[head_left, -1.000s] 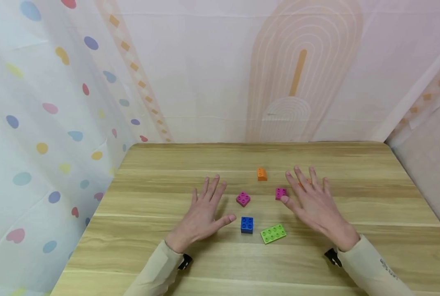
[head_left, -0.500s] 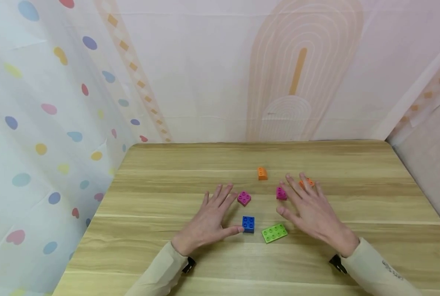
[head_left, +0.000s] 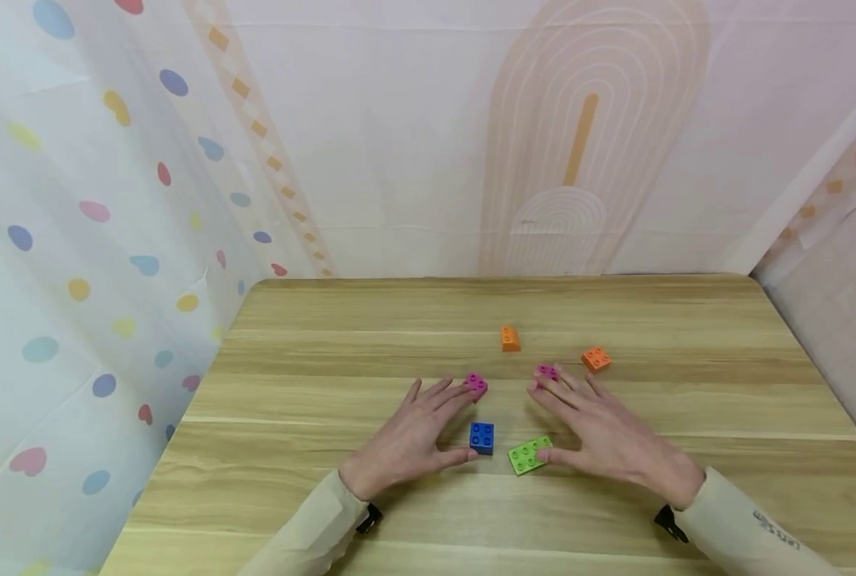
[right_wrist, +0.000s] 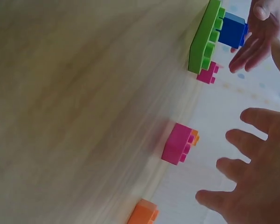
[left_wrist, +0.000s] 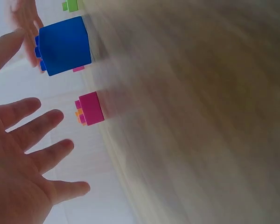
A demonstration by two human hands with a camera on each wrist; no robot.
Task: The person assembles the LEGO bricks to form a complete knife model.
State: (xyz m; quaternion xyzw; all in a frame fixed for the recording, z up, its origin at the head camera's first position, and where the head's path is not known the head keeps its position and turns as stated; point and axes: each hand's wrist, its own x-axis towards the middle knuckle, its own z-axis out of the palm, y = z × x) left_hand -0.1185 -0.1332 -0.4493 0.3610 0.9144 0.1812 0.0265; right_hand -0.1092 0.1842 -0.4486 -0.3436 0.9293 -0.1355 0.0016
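My left hand (head_left: 415, 438) hovers with spread fingers left of a blue brick (head_left: 482, 438), its thumb tip close to that brick. Its fingertips partly cover a magenta brick (head_left: 476, 383) in the head view. My right hand (head_left: 608, 436) is also spread, fingers above a second magenta brick (head_left: 546, 372), thumb over the right end of a flat lime-green brick (head_left: 526, 458). In the left wrist view a gap shows between the fingers and the nearer magenta brick (left_wrist: 92, 108). The right wrist view likewise shows the fingers apart from the magenta brick (right_wrist: 176, 143). Neither hand holds anything.
An orange sloped brick (head_left: 510, 339) lies farther back, and an orange studded brick (head_left: 596, 358) sits to its right. The wooden table (head_left: 313, 344) ends at a patterned curtain (head_left: 399, 160) behind and on the left.
My left hand has shifted right, toward the blue brick. The right hand has come lower and nearer, uncovering the orange studded brick, with its thumb now over the green brick. The bricks stay put.
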